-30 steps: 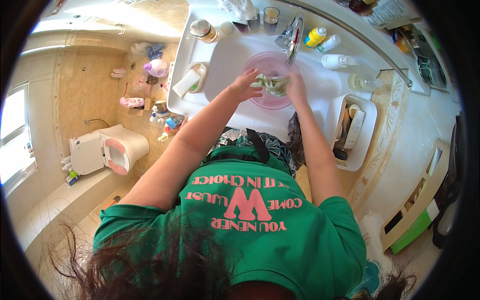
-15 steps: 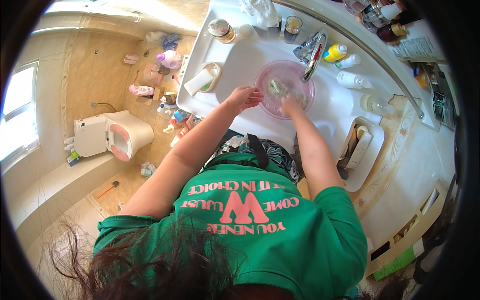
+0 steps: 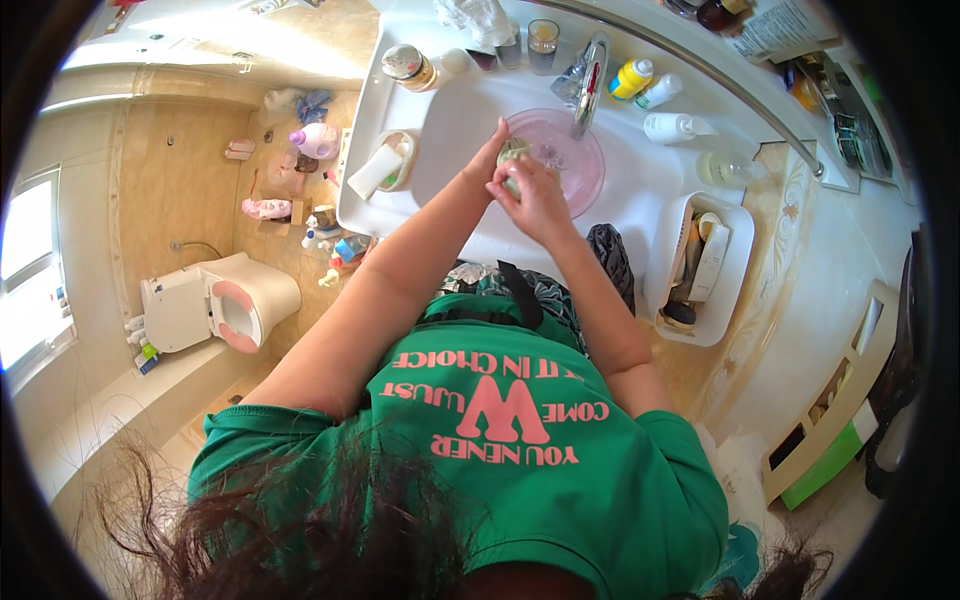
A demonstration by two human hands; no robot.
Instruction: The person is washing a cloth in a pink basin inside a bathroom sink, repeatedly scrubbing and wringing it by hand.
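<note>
A pale green, wet, bunched cloth (image 3: 514, 152) is pressed between my two hands at the left rim of a pink translucent basin (image 3: 597, 178). My left hand (image 3: 489, 155) is against the cloth's left side, one digit pointing up and its other fingers mostly hidden. Over the cloth's near side curl the fingers of my right hand (image 3: 538, 208), closed on it. Water shows inside the basin, which sits in the white sink (image 3: 455, 135). Above its far right side stands a chrome faucet (image 3: 592, 80).
Left of the basin, an oval dish (image 3: 408, 150) bears a white tube (image 3: 375, 172). A lidded jar (image 3: 408, 68) and a drinking glass (image 3: 542, 45) line the far edge. Yellow (image 3: 631, 79) and white bottles (image 3: 672, 127) stand right of the faucet. A white bin (image 3: 728, 275) holds brushes.
My right hand has come up out of the basin with the cloth and moved left to meet my left hand. The view has shifted slightly.
</note>
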